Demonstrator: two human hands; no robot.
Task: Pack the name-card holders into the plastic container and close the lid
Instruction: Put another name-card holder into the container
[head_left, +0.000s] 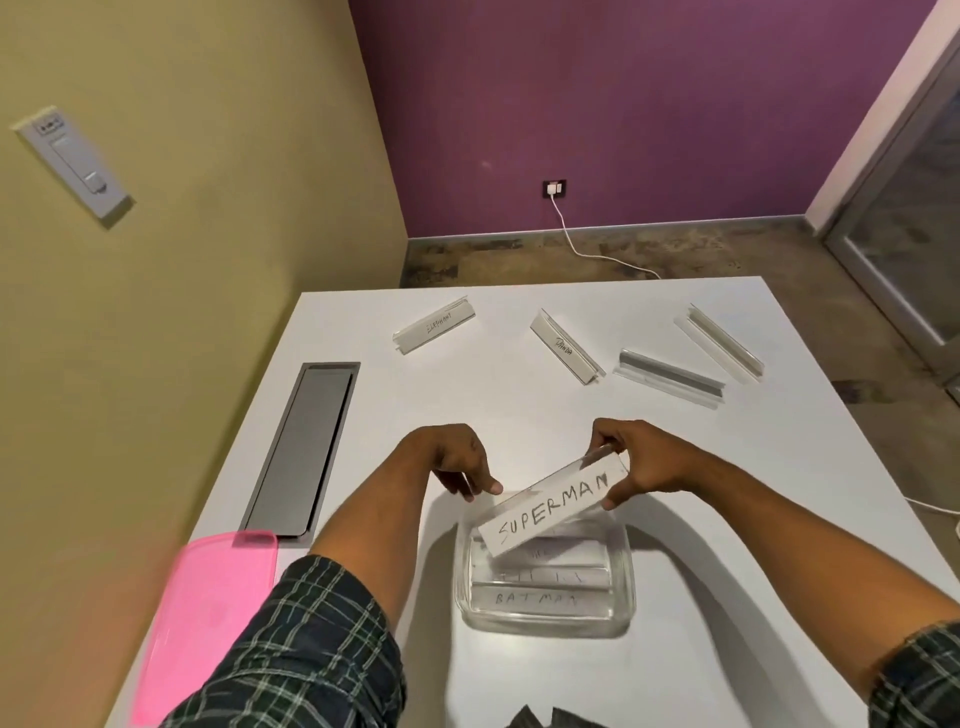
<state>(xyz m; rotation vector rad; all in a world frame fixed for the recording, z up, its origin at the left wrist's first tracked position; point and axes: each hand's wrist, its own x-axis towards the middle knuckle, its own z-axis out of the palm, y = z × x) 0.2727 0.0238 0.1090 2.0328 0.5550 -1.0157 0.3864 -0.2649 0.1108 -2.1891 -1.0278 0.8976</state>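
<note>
White worktop (727, 545) is carrying the clear container (621, 597), over which the right hand (641, 462) is pinching the SUPERMAN holder (553, 504), left hand (457, 460) hovering loosely open; lowering it flat looks wisest.

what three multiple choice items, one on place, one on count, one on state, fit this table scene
1. Where is the pink plastic lid?
A. on the container
B. on the table, left of the clear plastic container
C. in the right hand

2. How many name-card holders lie at the table's far side?
A. four
B. two
C. six

3. What does the right hand hold?
A. nothing
B. the lid
C. the clear holder with the SUPERMAN card

Answers: 1 B, the lid lies flat at the table's left edge. 2 A, ELEPHANT, PANDA and two blank ones. 3 C, its grip pinches the holder's end above the container.
</note>
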